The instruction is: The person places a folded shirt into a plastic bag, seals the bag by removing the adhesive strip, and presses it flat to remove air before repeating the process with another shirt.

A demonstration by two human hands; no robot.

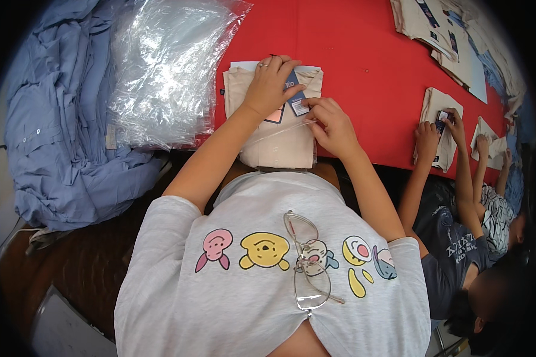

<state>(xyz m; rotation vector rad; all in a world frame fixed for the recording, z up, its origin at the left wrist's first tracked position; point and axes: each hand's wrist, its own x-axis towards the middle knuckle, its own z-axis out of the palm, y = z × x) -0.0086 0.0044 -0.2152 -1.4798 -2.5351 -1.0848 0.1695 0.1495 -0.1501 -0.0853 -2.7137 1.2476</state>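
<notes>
A folded beige garment lies in front of me on the red-covered table, with a white sheet showing behind its far edge. Clear plastic, apparently a bag, crosses its near half. On top sits a dark blue hang tag. My left hand rests over the garment's far part, thumb apart from the fingers and touching the tag. My right hand is closed at the garment's right side, its thumb and fingers pinching the plastic's edge close to the tag's lower end.
A heap of clear plastic bags lies to the left, beside a pile of blue garments. Several folded beige garments are stacked at the far right. Next to me, a co-worker's hands handle a tagged beige garment; another person works beyond.
</notes>
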